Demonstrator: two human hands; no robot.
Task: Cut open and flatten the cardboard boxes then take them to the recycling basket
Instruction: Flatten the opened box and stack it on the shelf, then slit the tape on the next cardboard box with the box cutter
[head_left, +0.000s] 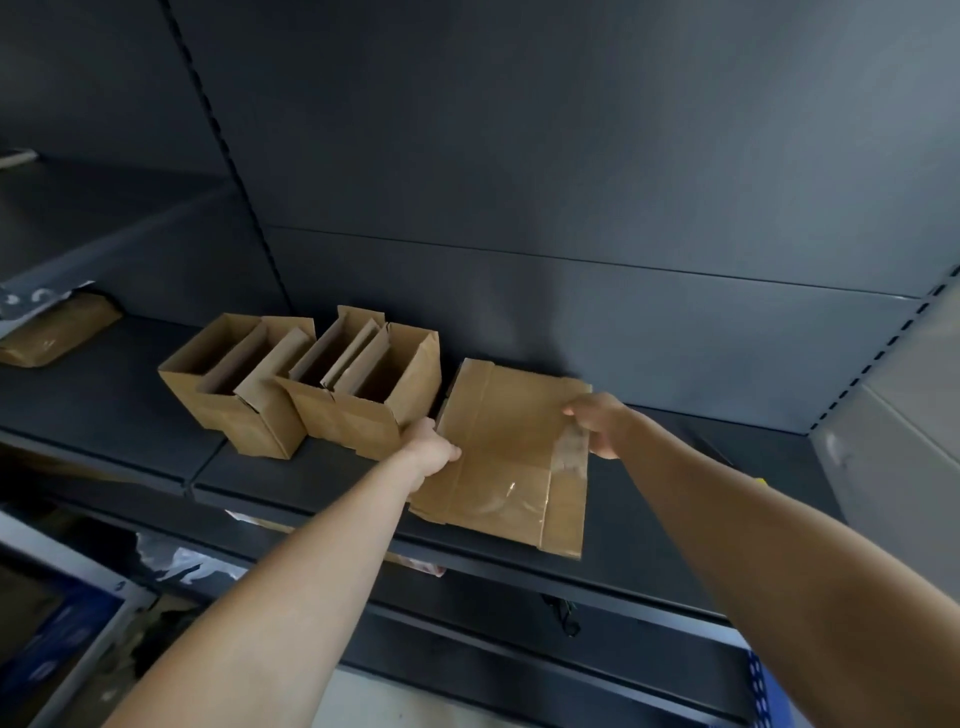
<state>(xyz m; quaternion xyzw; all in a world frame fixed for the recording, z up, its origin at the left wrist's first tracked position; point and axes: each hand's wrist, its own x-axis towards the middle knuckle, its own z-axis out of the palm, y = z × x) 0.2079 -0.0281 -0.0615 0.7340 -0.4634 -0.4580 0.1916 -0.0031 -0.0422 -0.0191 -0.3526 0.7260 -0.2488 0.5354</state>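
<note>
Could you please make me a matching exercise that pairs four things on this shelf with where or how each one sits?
Things:
1 flattened box
2 open boxes
3 brown parcel
4 clear tape

States:
A far left of the shelf
B standing upright
C stuck on flat cardboard
D lying flat, right of the upright ones

Pairs: 1-D; 2-B; 3-A; 4-C

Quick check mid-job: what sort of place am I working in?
Probably a shop or stockroom: dark metal shelving with a slotted upright, open cardboard boxes standing on it, and a flattened box gripped by the left hand and right hand.
</note>
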